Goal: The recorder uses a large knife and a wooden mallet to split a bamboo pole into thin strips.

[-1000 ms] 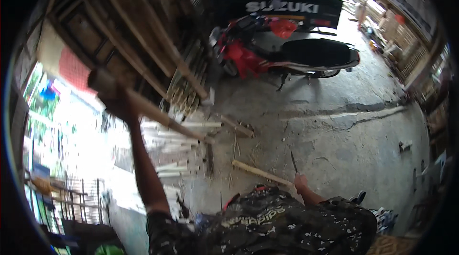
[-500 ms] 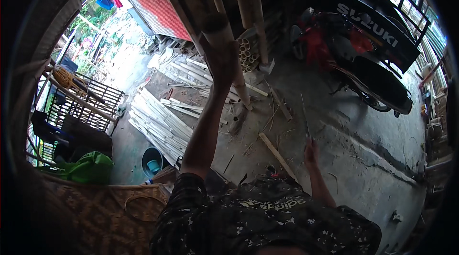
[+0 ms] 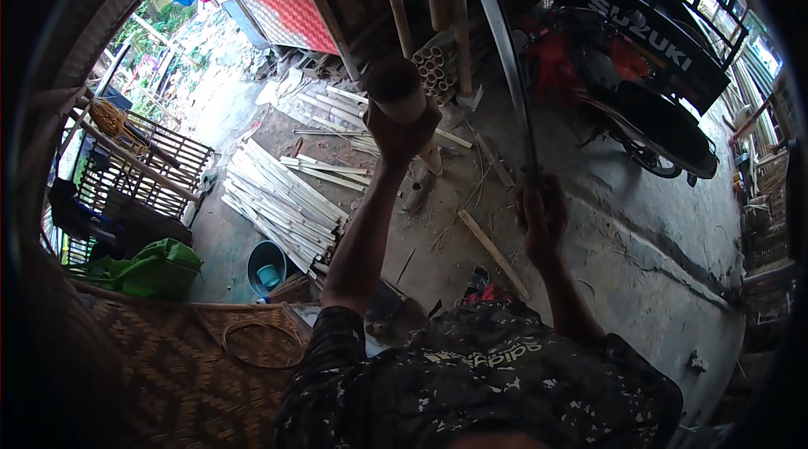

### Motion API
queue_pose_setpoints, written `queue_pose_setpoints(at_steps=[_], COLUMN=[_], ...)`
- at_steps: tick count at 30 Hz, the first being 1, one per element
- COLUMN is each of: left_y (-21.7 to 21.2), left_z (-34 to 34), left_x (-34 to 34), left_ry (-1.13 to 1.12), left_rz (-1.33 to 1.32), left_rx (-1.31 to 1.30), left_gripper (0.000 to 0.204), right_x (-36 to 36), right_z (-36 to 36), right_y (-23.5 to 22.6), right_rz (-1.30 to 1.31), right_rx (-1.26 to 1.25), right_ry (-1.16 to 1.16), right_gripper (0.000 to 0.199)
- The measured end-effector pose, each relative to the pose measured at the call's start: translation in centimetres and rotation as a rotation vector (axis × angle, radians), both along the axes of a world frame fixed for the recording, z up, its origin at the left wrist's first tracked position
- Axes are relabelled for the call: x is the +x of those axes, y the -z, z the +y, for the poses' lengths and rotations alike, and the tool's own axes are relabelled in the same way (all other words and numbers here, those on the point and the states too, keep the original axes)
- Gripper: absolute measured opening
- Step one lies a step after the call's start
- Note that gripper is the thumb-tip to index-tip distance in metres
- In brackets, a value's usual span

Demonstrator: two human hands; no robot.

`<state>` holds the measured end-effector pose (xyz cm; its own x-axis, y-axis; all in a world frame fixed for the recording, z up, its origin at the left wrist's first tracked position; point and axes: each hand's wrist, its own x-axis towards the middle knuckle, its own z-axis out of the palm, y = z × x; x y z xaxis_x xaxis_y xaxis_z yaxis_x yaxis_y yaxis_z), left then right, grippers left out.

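The left hand [image 3: 402, 131] was raised, arm extended, its grip clenched around an upright bamboo pole [image 3: 396, 89]. The right hand [image 3: 541, 215], raised to its right, grasped a long blade [image 3: 503, 53] pointing far upward.

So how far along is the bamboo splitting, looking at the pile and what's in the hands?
Done: a pile of pale split bamboo slats lies on the concrete floor. In hand: the left hand grips an upright brown bamboo pole near its top, and the right hand holds a long curved metal blade, raised and off the pole. Left: this pole looks uncut, and a bundle of round bamboo tubes waits behind.
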<state>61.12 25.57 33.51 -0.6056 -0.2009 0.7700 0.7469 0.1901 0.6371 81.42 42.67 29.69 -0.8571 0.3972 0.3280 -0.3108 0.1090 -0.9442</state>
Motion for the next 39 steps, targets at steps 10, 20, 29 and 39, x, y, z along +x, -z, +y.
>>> queue_pose_setpoints(at_steps=[10,20,29,39], left_y=[2.1,3.5,4.3,5.5], left_z=[-0.2,2.5,3.6,3.7], left_x=[1.9,2.9,4.4,5.6], left_ry=[-0.003,0.158,0.102,0.073], left_rz=[0.052,0.026,0.066,0.134], left_rx=[0.030,0.013,-0.016,-0.106], left_gripper=[0.044,0.061,0.059,0.068], right_x=[5.6,8.4,10.0,10.5], right_z=[-3.1,-4.1,-3.4,-3.6], right_y=[-0.5,-0.6,-0.5,0.0], right_rz=[0.096,0.004,0.037,0.004], right_rx=[0.249,0.523,0.526,0.543], right_ry=[-0.046,0.024,0.026,0.016], right_gripper=[0.036,0.025,0.024,0.030])
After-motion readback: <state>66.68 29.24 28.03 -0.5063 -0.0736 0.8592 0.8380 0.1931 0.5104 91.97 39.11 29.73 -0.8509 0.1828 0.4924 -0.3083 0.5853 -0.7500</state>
